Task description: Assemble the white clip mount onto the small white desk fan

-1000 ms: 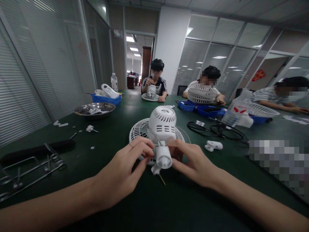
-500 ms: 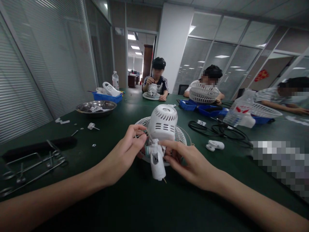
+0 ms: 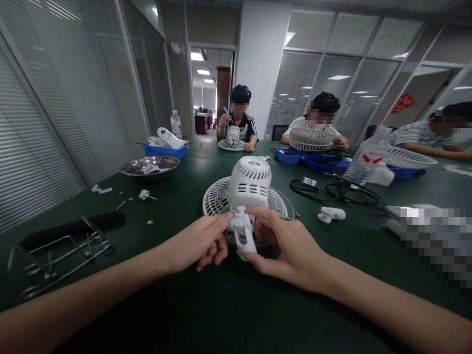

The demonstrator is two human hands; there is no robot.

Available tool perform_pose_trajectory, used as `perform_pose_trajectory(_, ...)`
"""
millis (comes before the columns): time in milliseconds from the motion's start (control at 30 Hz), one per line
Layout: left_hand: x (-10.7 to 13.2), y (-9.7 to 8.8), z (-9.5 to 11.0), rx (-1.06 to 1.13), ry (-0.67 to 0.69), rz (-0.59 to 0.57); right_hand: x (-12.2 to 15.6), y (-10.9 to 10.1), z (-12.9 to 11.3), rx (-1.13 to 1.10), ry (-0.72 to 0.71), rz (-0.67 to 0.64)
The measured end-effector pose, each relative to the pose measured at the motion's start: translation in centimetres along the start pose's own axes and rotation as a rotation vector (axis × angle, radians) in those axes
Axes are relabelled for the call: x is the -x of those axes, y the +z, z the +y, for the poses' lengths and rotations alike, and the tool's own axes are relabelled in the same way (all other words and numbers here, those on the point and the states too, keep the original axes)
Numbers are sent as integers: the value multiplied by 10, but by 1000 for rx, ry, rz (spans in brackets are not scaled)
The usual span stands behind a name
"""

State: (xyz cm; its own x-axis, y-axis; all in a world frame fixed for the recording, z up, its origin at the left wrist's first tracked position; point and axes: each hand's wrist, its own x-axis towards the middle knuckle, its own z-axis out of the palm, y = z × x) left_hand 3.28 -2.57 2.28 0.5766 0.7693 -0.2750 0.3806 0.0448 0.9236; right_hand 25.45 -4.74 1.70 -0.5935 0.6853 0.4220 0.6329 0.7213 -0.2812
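Note:
A white fan motor housing [image 3: 250, 187] stands on a round white fan grille [image 3: 217, 199] lying flat on the green table [image 3: 228, 305]. A small white neck piece [image 3: 244, 237] hangs off the housing's near side. My right hand [image 3: 285, 248] is closed around that neck piece, thumb underneath and fingers over the top. My left hand [image 3: 201, 243] rests against its left side, fingers curled, index tip touching the joint.
Metal wire brackets [image 3: 62, 255] and a black bar lie at the left. A steel bowl [image 3: 149, 167], blue trays [image 3: 164, 150], a black cable [image 3: 335, 191], a white clip [image 3: 332, 214] and a water bottle [image 3: 367, 164] lie further off. Three other people sit working on fans at the far side.
The neck piece has been swung and drawn up closer under the housing. My left hand dropped from the housing's side to the joint; my right hand closed round the piece.

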Motion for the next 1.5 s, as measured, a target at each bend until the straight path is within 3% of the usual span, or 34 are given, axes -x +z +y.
perform_pose_trajectory(133,3,-2,0,-56,195,45,1,-3,6,-37,-34,-16)
perform_pose_trajectory(267,3,-6,-2,-273,354,181,1,-5,13,-75,-38,-39)
perform_pose_trajectory(367,3,-6,-3,-328,380,215,2,-6,16,-103,-49,-58)
perform_pose_trajectory(500,6,-4,-5,-171,406,171,1,-7,20,-150,-46,-51)
perform_pose_trajectory(700,13,1,-2,-360,545,382,1,-8,25,-189,-38,-39)
perform_pose_trajectory(900,8,4,-1,-222,373,411,1,-9,24,-182,-57,-56)
perform_pose_trajectory(967,4,5,-3,-104,274,348,0,-9,24,-186,-59,-57)
perform_pose_trajectory(1133,-6,7,-7,141,83,9,0,-8,27,-196,-57,-72)
perform_pose_trajectory(1367,-8,-2,-6,354,-11,-122,0,-8,26,-201,-58,-81)
perform_pose_trajectory(1500,-6,-3,-4,345,-62,-100,1,-10,24,-193,-58,-77)
